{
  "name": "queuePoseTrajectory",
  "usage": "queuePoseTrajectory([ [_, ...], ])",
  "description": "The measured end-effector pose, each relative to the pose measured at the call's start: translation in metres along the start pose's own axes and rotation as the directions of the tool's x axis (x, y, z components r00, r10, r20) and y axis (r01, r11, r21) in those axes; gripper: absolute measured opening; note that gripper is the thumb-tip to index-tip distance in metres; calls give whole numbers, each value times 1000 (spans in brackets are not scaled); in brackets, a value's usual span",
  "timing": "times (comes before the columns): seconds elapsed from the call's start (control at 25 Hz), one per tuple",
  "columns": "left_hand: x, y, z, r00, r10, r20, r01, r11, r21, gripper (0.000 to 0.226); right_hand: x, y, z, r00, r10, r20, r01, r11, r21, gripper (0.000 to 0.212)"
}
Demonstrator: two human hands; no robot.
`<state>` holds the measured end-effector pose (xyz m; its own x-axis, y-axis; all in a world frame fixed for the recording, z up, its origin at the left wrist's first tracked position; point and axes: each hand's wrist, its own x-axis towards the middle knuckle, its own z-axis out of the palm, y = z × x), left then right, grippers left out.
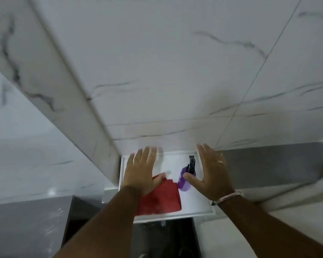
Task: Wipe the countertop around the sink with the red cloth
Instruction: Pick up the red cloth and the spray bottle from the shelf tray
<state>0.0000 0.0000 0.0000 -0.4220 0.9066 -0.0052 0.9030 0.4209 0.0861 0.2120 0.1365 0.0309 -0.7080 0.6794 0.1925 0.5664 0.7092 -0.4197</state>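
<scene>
The red cloth [161, 199] lies crumpled on the white countertop [194, 202], toward its front left. My left hand [143, 169] hovers flat over the cloth's far left corner with fingers spread, holding nothing. My right hand [211, 172] is held out open at the right side of the counter, its thumb just in front of a purple spray bottle [184, 178]. A ring and a pale wristband show on the right hand. No sink basin is clearly visible.
The purple spray bottle with a black trigger stands on the counter between my hands. Marble-patterned wall tiles [175, 71] rise behind it and a tiled wall corner [93, 116] juts out at left. A dark gap [166, 239] lies below the counter's front edge.
</scene>
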Motion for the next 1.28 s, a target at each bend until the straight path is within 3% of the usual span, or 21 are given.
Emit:
queuePoseTrajectory([
  [0.12, -7, -4, 46, 946, -52, 320, 67, 997, -38, 96, -9, 8, 36, 992, 87, 95, -117, 919, 376, 86],
  [0.24, -8, -6, 65, 911, -42, 410, 85, 992, -88, 90, -12, 5, 60, 983, 128, 133, -182, 800, 571, 87],
  [0.44, 12, 4, 62, 884, -11, 467, 68, 992, -105, 87, -1, 2, 74, 976, 177, 126, -217, 769, 601, 99],
  [0.64, 32, 8, 61, 713, 98, 694, 187, 928, -322, 54, 6, 4, 67, 975, 201, 93, -213, 738, 640, 98],
  [0.72, 34, 2, 54, 703, 128, 699, 234, 888, -397, 40, 4, 5, 58, 981, 184, 68, -183, 735, 653, 96],
  [0.84, 33, -15, 29, 737, 158, 657, 412, 666, -622, 21, -7, 6, 35, 970, 223, 97, -226, 677, 700, 90],
  [1.0, 22, -33, -14, 825, -47, 563, 553, 266, -789, 8, -15, -5, 5, 966, 160, 204, -260, 621, 739, 56],
  [1.16, 24, -29, -57, 894, -191, 406, 392, -105, -914, 16, 1, -35, -11, 951, 31, 307, -274, 545, 792, 38],
  [1.28, 30, -27, -95, 920, -204, 333, 291, -209, -933, 26, 23, -64, -26, 945, -61, 323, -255, 485, 837, 24],
])
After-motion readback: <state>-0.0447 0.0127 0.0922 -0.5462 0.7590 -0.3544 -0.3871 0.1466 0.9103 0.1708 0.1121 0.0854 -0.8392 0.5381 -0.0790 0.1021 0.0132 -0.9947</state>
